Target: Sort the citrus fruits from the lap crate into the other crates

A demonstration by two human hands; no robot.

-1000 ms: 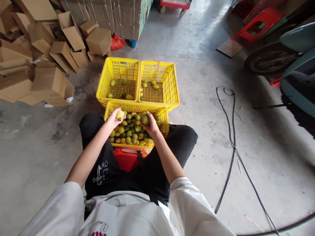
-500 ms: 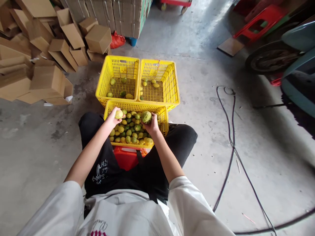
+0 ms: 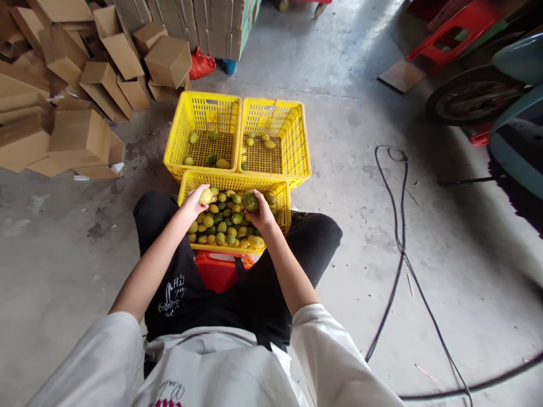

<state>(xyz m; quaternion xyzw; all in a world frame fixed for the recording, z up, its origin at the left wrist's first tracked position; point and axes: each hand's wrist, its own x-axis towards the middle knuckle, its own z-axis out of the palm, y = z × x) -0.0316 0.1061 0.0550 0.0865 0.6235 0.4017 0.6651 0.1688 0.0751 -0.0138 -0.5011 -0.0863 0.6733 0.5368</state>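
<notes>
My left hand point(image 3: 194, 202) is closed around a pale yellow lemon point(image 3: 205, 196) above the left side of the near yellow crate point(image 3: 237, 181). Over that crate's right side, my right hand point(image 3: 261, 211) grips a larger green lemon point(image 3: 250, 201). Many yellow and green lemons point(image 3: 222, 227) fill the crate below both hands. Behind it stand two more yellow crates side by side. A few lemons lie on the floor of the left crate point(image 3: 167, 152) and a few in the right crate point(image 3: 306, 164).
Cardboard boxes point(image 3: 80, 135) are heaped on the left. Black cable point(image 3: 399, 243) loops over the concrete floor on the right, near a motor scooter point(image 3: 513, 113) and a red stool point(image 3: 453, 31). Something red point(image 3: 216, 271) sits between my knees under the near crate.
My right hand has turned the green lemon, and its fingers now cover more of it. The left hand has barely moved with its yellow lemon.
</notes>
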